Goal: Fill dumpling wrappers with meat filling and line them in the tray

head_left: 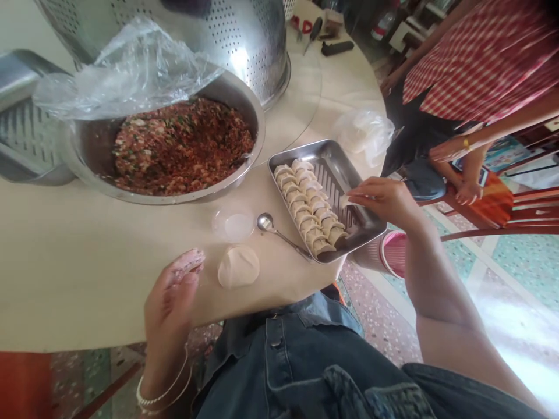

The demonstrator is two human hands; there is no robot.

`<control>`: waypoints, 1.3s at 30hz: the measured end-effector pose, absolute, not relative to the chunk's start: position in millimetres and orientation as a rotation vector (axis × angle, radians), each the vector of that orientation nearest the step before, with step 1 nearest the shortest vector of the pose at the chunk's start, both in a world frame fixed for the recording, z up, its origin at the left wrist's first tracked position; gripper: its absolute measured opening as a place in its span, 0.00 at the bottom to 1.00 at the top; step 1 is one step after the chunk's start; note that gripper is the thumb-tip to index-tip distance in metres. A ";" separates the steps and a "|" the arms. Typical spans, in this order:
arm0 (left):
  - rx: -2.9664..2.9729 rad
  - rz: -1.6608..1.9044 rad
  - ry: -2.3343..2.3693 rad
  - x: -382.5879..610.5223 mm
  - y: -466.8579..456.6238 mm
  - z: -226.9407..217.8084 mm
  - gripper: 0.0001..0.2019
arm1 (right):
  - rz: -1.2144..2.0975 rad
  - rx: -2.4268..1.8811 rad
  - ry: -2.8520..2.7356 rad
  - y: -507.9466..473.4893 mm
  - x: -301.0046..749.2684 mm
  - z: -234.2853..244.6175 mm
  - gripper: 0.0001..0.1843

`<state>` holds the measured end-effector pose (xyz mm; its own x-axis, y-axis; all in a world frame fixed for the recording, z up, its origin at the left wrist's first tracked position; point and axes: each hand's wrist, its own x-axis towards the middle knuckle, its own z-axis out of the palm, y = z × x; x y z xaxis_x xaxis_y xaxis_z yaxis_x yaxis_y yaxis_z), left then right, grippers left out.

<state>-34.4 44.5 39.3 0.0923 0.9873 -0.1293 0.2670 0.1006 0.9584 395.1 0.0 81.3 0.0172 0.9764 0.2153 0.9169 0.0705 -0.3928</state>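
Note:
My right hand (384, 198) reaches over the metal tray (371, 224), its fingers pinched on a dumpling (344, 201) that shows only as a pale edge. Two rows of folded dumplings (309, 203) fill the tray's left side. Above the table edge is my left hand (174, 285), floury and empty, with its fingers loosely bent and apart from the thumb. To its right lies a small stack of round dumpling wrappers (238, 266). Behind the wrappers sits a small clear dish (234, 223) with whitish liquid. A metal spoon (279, 234) rests with its handle against the tray.
A large steel bowl (255, 148) of minced filling stands behind, partly under plastic film (140, 70). Beyond are a perforated steel colander (244, 35) and another tray (26, 134). A plastic bag (367, 134) lies past my tray. Another person in a checked shirt (489, 64) is at right.

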 end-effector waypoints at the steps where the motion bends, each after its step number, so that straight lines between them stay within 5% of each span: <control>1: 1.506 0.791 1.421 -33.9 47.1 34.7 0.19 | 0.179 -1.912 -1.942 13.9 396.9 80.9 0.16; 13: 2.455 0.849 1.224 -34.9 57.6 -5.0 0.18 | 0.155 -2.186 -2.080 137.1 396.4 66.1 0.13; 25: 2.591 0.857 1.155 -29.4 57.7 -1.3 0.14 | 0.180 -2.122 -2.094 136.7 400.8 61.9 0.09; 33: 2.484 0.938 1.179 -19.8 48.5 10.1 0.12 | -0.026 -1.640 -2.120 52.1 320.6 109.7 0.14; 39: 2.416 1.015 1.260 -15.0 44.1 9.8 0.08 | 0.380 -1.332 -2.194 -12.9 206.8 76.7 0.14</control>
<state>-15.0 44.1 9.8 0.3888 0.7913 0.4718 0.6294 -0.6022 0.4911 206.8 -12.9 76.7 -0.3653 0.8811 0.3003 0.7286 0.4714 -0.4969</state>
